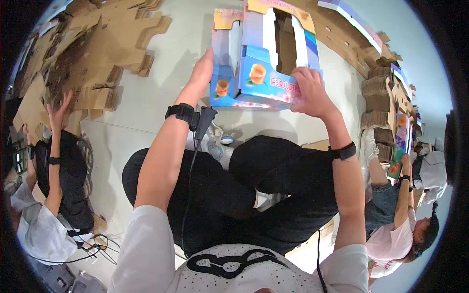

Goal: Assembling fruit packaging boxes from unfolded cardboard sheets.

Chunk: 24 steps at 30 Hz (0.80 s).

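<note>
Bright, even overhead light; soft shadows on the pale floor (146,105). Heavy fisheye bending with a black rim. Centre sharp, edges smeared; mild glare at the right edge.

**Count at your station**

You had two hands up: your left hand (201,74) and your right hand (309,93), both on one blue box (264,73). That box showed two round fruit pictures on its near faces. You wore two black wristbands, one on each forearm, the left band (181,112) and the right band (344,152). Two other people sat near you, one person (53,195) at your left and one person (400,215) at your right. Flat cardboard lay in two heaps, a brown pile (93,53) at left and a stack (378,102) at right; the sheets in each were too many to count.
</note>
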Motion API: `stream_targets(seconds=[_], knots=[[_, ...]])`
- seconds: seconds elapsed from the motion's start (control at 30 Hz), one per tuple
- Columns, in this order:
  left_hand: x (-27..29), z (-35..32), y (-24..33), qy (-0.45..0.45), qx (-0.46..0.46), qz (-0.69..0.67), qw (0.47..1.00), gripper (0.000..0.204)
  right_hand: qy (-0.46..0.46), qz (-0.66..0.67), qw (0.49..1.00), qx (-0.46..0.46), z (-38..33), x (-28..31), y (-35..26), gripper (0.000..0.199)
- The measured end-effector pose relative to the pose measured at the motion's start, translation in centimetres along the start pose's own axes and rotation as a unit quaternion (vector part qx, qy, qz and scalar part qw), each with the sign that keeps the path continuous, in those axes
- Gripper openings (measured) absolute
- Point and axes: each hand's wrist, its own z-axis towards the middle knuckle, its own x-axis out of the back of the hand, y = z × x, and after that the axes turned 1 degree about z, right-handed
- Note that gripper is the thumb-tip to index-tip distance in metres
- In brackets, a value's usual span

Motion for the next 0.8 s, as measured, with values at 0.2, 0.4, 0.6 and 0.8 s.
stream_targets(seconds=[0.2, 0.4, 0.6, 0.8], knots=[[0.2, -0.8, -0.2, -0.06, -0.057, 0.027, 0.996, 0.075, 0.017, 0.029, 0.999, 0.015, 1.8, 0.2, -1.6, 0.073], [-1.4, -2.0, 1.2, -0.092, -0.047, -0.096, 0.99, 0.075, 0.053, 0.067, 0.996, 0.04, 2.3, -0.3, -2.7, 0.082], [-0.2, -1.5, 1.3, -0.156, -0.021, -0.059, 0.986, 0.074, 0.09, 0.103, 0.987, 0.087, 2.7, -0.4, -1.3, 0.094], [-0.8, -0.8, 0.7, -0.174, -0.021, -0.013, 0.984, 0.081, 0.076, 0.299, 0.887, -0.344, 2.3, -2.3, 6.5, 0.101]])
